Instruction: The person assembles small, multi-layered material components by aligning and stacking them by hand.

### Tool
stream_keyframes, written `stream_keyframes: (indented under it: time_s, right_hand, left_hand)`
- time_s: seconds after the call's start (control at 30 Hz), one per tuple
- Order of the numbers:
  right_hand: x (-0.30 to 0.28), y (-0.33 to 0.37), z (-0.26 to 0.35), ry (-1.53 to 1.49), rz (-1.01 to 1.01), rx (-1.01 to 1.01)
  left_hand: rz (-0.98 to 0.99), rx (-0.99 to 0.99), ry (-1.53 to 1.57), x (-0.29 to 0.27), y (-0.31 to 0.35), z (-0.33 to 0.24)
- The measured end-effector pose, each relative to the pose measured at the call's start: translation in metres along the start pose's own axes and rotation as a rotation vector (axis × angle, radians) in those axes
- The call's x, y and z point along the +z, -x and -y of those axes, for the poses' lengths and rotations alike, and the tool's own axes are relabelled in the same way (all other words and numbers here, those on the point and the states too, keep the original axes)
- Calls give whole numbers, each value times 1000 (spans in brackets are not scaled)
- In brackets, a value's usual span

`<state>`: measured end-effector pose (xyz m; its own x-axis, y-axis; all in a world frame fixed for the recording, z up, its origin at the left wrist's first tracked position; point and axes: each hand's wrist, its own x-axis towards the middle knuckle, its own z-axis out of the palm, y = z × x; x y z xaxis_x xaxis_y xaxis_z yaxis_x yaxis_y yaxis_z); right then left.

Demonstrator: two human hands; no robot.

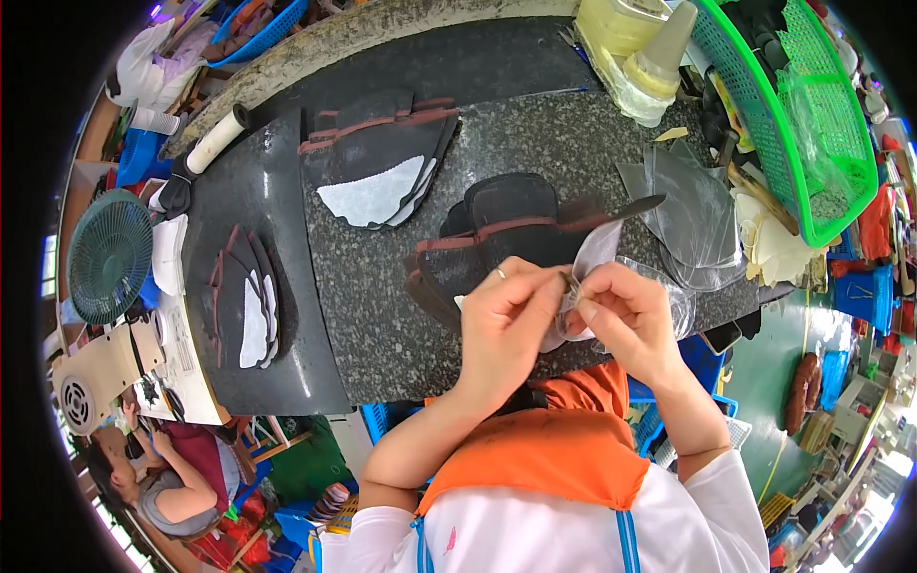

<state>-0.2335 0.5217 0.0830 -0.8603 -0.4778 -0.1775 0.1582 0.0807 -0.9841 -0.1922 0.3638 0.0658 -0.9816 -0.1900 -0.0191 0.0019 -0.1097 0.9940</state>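
My left hand [511, 320] and my right hand [626, 310] meet over the near edge of the speckled stone worktop [373, 315], fingertips pinched close together. A thin whitish translucent strip [598, 245] rises by my right fingers, and clear looped film hangs beneath them. What lies between the left fingertips is too small to name. Just beyond my hands is a stack of black cut shoe-upper-like pieces [511, 202] with reddish-brown edge bands. A dark pointed blade-like piece [638, 207] sticks out to its right. Clear plastic sheets [683, 205] lie right of my hands.
More black pieces with white patches [373, 196] lie at the far left, others [250, 301] on a dark mat. A green basket [812, 143], a wrapped cone [664, 48] and a green fan [110, 256] surround the worktop. Another person [186, 477] sits at lower left.
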Motion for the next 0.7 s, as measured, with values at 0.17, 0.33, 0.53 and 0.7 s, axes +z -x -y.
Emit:
stream_keyframes:
  time_s: [0.17,0.33,0.53,0.7]
  right_hand:
    - [7,-10,3,417,-37,-206]
    - [-18,0,-10,703,-91,-538]
    - [50,-10,-4,376,-431,-613]
    - [42,-20,5,-124,-628,-280]
  left_hand:
    - [-12,52,-274,-2,4,-11]
    - [-108,-158,-16,-34,-4,-15]
    - [-242,257,-214,-1,-24,-18]
    - [-186,603,-299,14,-19,-16]
